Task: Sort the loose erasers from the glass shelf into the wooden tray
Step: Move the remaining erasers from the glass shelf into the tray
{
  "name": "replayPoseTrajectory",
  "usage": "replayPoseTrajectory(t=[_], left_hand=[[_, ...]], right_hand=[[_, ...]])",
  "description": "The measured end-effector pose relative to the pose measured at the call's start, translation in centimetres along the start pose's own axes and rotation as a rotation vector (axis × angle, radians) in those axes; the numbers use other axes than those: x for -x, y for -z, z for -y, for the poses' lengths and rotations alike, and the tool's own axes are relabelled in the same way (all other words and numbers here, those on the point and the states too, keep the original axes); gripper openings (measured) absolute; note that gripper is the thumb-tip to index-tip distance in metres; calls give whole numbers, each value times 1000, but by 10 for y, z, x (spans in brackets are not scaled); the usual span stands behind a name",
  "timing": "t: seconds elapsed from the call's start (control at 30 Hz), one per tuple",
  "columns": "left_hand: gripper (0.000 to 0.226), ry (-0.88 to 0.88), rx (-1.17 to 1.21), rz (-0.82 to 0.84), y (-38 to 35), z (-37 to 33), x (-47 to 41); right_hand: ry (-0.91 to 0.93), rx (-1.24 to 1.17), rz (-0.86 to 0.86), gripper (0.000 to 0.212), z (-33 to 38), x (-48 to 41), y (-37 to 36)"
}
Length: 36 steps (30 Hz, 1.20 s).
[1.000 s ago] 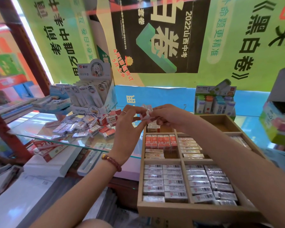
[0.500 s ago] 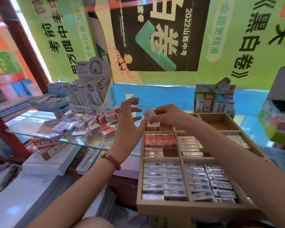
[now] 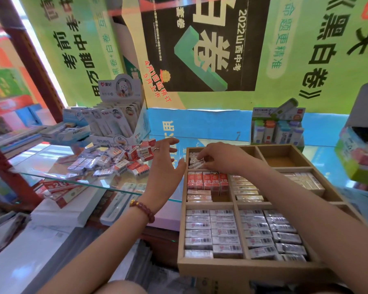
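A heap of loose wrapped erasers (image 3: 113,162), white and red, lies on the glass shelf (image 3: 40,164). The wooden tray (image 3: 249,267) on the right has several compartments filled with rows of erasers. My right hand (image 3: 221,160) reaches into the tray's far left compartment, fingers pinched on a white eraser (image 3: 197,165) that rests on a small stack there. My left hand (image 3: 165,164) hovers open between the heap and the tray, palm facing right, holding nothing.
A display box of pens (image 3: 117,122) stands behind the heap. A box of correction tapes (image 3: 277,128) sits behind the tray, a green box (image 3: 359,158) at the far right. Below the shelf lie red 2B packs (image 3: 60,189) and stacked books.
My two hands held one eraser together above the tray. The left hand let go and opened; the right hand carried the eraser down into the far left compartment.
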<state>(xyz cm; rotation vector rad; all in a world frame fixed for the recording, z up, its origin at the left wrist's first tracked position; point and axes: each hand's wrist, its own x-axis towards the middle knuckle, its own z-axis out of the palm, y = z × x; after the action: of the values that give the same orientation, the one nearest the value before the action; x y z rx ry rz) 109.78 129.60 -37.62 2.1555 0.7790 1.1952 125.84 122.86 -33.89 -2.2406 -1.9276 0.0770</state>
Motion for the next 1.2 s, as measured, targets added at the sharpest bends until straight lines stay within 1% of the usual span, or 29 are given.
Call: replayPoseTrajectory(t=[0.13,0.27,0.4,0.57,0.7,0.8,0.87,1.0,1.07,1.2], left_hand=[[38,6,-4,15,1,2,0],[37,17,-9,8,3,2,0],[36,25,-24,7,3,2,0],[35,23,-29,-6,4,2,-1],[33,25,-33,-20,6,3,-1],[30,28,-40,-13,7,7,-1],[27,26,-44,-12,9,10,-1],[24,26,-46,-12,12,14,-1],[24,32,-50,6,11,15,-1],[21,14,-77,95,4,14,4]], right_hand=[[-32,-81,-36,23,-4,1,-2],[-91,-86,-15,28,-7,5,1],[-134,-64,-42,27,-7,6,3],[-127,-71,70,27,3,5,5],[-119,-133,97,23,10,4,6],[-123,-105,109,19,12,3,6],[-144,-83,82,18,11,2,5],[-209,-53,7,26,7,2,4],[-226,-99,15,27,6,2,4],[-249,-158,34,20,7,-3,4]])
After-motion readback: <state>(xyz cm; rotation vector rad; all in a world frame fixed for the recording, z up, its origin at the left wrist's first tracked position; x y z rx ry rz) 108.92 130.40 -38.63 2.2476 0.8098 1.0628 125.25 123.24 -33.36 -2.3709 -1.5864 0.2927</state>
